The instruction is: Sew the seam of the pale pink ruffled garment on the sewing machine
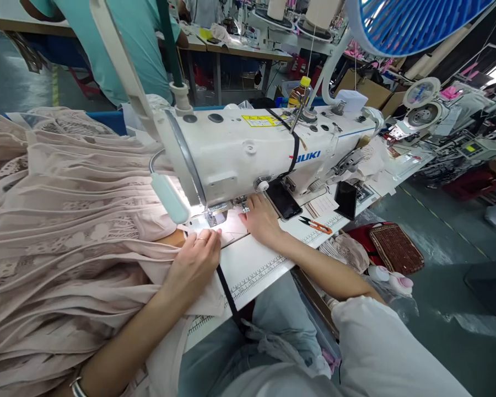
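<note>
Just beneath both hands [227, 242], pink fabric [66, 220] at the presser foot [210, 218].

machine head [248, 154] above, bare table [260, 264] rightward

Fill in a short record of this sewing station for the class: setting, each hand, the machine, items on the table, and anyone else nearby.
Setting: garment workshop, rows of tables
Left hand: flat on pink lace fabric, fingers near the presser foot
Right hand: flat on the table, just right of the presser foot
Machine: white Juki, lamp lit over the needle area
On table: phone, snips with orange handles
Nearby: a person in a teal top, behind the machine
</note>
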`<state>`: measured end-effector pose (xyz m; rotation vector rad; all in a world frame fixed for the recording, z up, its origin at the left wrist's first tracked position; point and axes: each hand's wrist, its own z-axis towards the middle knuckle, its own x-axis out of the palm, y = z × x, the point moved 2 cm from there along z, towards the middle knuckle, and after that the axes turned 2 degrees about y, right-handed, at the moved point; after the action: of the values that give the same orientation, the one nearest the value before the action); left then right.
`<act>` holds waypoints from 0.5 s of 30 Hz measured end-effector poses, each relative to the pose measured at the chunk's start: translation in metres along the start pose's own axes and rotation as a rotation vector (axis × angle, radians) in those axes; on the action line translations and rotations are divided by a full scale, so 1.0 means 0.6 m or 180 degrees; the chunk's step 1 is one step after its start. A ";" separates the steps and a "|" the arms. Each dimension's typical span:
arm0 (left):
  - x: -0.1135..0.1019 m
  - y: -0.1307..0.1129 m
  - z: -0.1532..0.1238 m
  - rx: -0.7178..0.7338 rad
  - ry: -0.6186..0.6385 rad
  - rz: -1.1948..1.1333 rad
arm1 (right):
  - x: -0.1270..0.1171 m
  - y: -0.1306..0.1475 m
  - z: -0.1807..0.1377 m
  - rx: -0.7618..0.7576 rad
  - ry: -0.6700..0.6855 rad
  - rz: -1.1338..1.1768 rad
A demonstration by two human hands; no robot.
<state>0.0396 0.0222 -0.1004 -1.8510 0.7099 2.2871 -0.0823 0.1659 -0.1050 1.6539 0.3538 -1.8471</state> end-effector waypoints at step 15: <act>0.022 -0.003 -0.014 -0.0165 -0.0009 -0.0296 | 0.003 0.033 -0.018 -0.1127 0.0689 -0.0497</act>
<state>0.0445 0.0177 -0.1145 -1.8608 0.5569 2.2703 -0.0615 0.1565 -0.1046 1.6125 0.8716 -1.5995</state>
